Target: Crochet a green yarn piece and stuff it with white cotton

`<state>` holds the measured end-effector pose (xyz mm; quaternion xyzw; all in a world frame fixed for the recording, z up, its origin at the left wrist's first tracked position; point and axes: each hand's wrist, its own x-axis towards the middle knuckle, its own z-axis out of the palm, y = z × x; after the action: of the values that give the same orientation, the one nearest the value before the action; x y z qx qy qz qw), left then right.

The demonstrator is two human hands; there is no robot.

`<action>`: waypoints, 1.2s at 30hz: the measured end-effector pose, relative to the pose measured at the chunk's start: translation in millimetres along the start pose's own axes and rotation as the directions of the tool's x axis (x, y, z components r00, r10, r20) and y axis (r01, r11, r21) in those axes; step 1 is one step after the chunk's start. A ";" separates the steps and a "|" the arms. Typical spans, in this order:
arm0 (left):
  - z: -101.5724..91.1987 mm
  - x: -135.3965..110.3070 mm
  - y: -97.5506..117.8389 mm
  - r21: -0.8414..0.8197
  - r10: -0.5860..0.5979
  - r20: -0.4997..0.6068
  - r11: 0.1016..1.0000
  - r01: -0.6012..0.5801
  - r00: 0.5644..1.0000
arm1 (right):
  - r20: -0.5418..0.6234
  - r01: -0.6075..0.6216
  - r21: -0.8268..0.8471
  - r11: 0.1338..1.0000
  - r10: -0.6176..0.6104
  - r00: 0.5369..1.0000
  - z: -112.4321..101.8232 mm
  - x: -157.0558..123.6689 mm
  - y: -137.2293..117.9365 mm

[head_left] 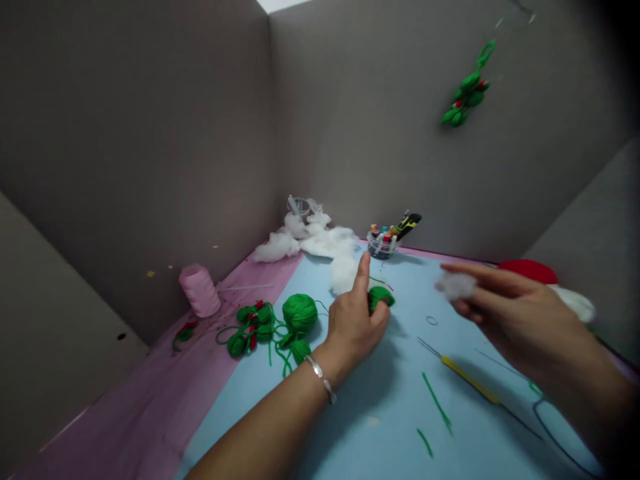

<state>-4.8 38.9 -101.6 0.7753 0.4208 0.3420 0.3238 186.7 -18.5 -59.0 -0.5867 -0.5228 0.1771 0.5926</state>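
My left hand (354,319) is closed on a small green crocheted piece (381,298), with the index finger pointing up. The hand covers much of the piece, and a short green strand shows above it. Between the fingertips of my right hand (505,303) is a tuft of white stuffing (457,286), held above the table on the right. Below that hand lies a crochet hook with a yellow handle (470,379). Loose white stuffing (344,273) rests just behind my left hand.
A green yarn ball (300,313) and green-and-red crocheted pieces (250,328) lie left, near a pink thread cone (200,291). Behind stands a tub of pens (383,243). Green yarn scraps (437,403) lie in front. A crocheted ornament (467,97) hangs on the wall.
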 end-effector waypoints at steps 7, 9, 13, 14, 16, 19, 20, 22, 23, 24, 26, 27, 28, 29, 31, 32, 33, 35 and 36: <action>10.0 -13.4 15.0 -0.470 0.139 0.037 0.876 -0.105 0.990 | 0.089 0.033 -0.212 0.977 -0.015 0.996 -9.5 -61.8 13.1; 20.1 -10.9 9.3 -0.545 0.015 0.116 0.837 0.051 0.993 | 0.099 0.229 -0.281 0.932 -0.209 0.973 -8.1 -71.0 9.5; 28.1 -9.6 4.1 -0.539 0.001 0.205 0.835 0.112 0.979 | 0.042 0.364 -0.307 0.879 -0.369 0.928 4.7 -83.1 2.9; 27.6 -10.5 4.9 -0.510 0.020 0.210 0.855 0.092 0.977 | 0.013 0.340 -0.305 0.890 -0.353 0.935 8.3 -84.7 3.2; 25.3 -13.3 8.0 -0.438 0.074 0.222 0.898 0.032 0.972 | -0.040 0.295 -0.286 0.912 -0.319 0.947 13.9 -86.1 6.4; 23.7 -18.4 12.8 -0.352 0.159 0.247 0.934 -0.064 0.956 | -0.030 0.320 -0.287 0.903 -0.342 0.939 16.6 -84.9 14.0; 24.3 -20.1 13.8 -0.332 0.186 0.251 0.938 -0.096 0.950 | -0.021 0.338 -0.302 0.891 -0.361 0.932 16.3 -84.1 16.3; 26.8 -23.3 14.9 -0.310 0.233 0.248 0.939 -0.151 0.940 | -0.013 0.363 -0.339 0.868 -0.390 0.921 15.5 -82.5 19.6; 28.4 -24.7 15.3 -0.306 0.252 0.242 0.936 -0.172 0.937 | -0.014 0.374 -0.352 0.858 -0.404 0.915 15.2 -81.8 20.6; 29.8 -25.9 15.7 -0.307 0.266 0.235 0.933 -0.188 0.935 | -0.012 0.391 -0.363 0.845 -0.424 0.906 15.1 -81.2 21.3; 31.4 -27.5 16.9 -0.321 0.275 0.225 0.927 -0.196 0.935 | 0.015 0.452 -0.406 0.794 -0.489 0.872 15.6 -80.3 22.0; 31.3 -28.0 17.8 -0.331 0.266 0.224 0.926 -0.183 0.938 | 0.033 0.486 -0.432 0.760 -0.525 0.851 16.0 -80.0 22.2; 30.7 -28.2 18.8 -0.345 0.246 0.227 0.925 -0.158 0.942 | 0.051 0.516 -0.456 0.725 -0.557 0.829 16.4 -79.9 22.3; 29.7 -28.3 19.7 -0.362 0.220 0.236 0.924 -0.125 0.947 | 0.067 0.538 -0.475 0.696 -0.582 0.811 16.9 -80.0 22.4; 28.0 -28.2 21.0 -0.398 0.169 0.267 0.916 -0.051 0.949 | 0.083 0.558 -0.495 0.666 -0.603 0.793 17.7 -80.3 22.2; 27.8 -28.1 21.0 -0.419 0.151 0.283 0.908 -0.020 0.947 | 0.092 0.566 -0.492 0.661 -0.607 0.789 17.9 -80.5 21.8; 28.1 -27.9 20.5 -0.442 0.140 0.290 0.897 0.003 0.947 | 0.107 0.576 -0.487 0.656 -0.610 0.785 18.1 -80.7 21.3; 30.5 -27.1 18.1 -0.493 0.109 0.270 0.869 0.040 0.957 | 0.152 0.599 -0.467 0.650 -0.608 0.779 17.9 -81.2 19.9; 32.3 -26.5 16.4 -0.515 0.083 0.247 0.855 0.058 0.965 | 0.182 0.610 -0.451 0.651 -0.602 0.777 17.5 -81.5 19.2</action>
<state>17.3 1.7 -113.4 0.7003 0.2620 0.3397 0.5706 148.1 -71.9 -113.6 -0.5059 -0.7200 -0.1633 0.4461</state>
